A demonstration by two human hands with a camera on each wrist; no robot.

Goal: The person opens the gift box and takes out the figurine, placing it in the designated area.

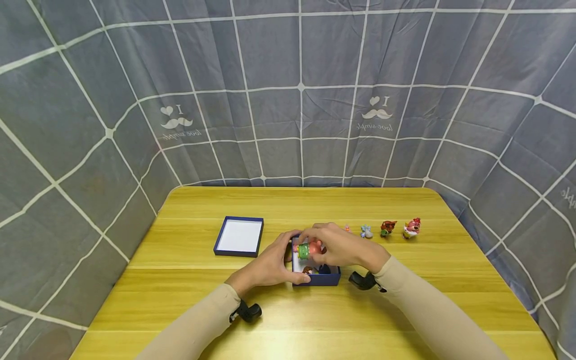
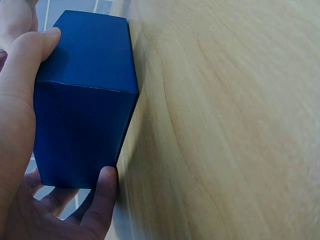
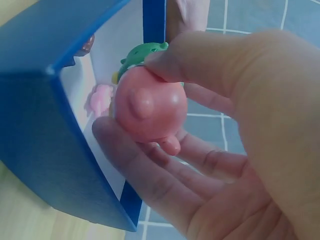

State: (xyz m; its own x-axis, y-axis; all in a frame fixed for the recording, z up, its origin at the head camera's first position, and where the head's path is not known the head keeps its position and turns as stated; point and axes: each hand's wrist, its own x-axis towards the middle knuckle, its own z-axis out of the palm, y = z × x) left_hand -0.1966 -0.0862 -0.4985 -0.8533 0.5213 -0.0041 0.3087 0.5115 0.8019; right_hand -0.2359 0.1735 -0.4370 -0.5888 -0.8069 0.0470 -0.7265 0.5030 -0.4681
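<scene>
A blue open-topped box [image 1: 317, 280] with a white inside stands on the table in front of me. My left hand [image 1: 273, 261] grips it, thumb on one wall and fingers round another, as the left wrist view shows. Above the opening my right hand [image 1: 344, 245] pinches a pink figurine [image 3: 152, 102] in green clothing between thumb and fingers. Its round pink head faces the right wrist camera. Inside the box lie a small pink figure [image 3: 101, 100], a brown one [image 1: 307, 270] and a dark blue piece [image 1: 324, 269], partly hidden by the walls.
A shallow blue-rimmed lid with a white inside [image 1: 239, 236] lies left of the box. Behind my right hand stands a row of figurines: a partly covered pink one [image 1: 347, 228], a grey-blue one [image 1: 366, 231], a reddish-brown one [image 1: 387, 228] and a pink-and-white one [image 1: 411, 228].
</scene>
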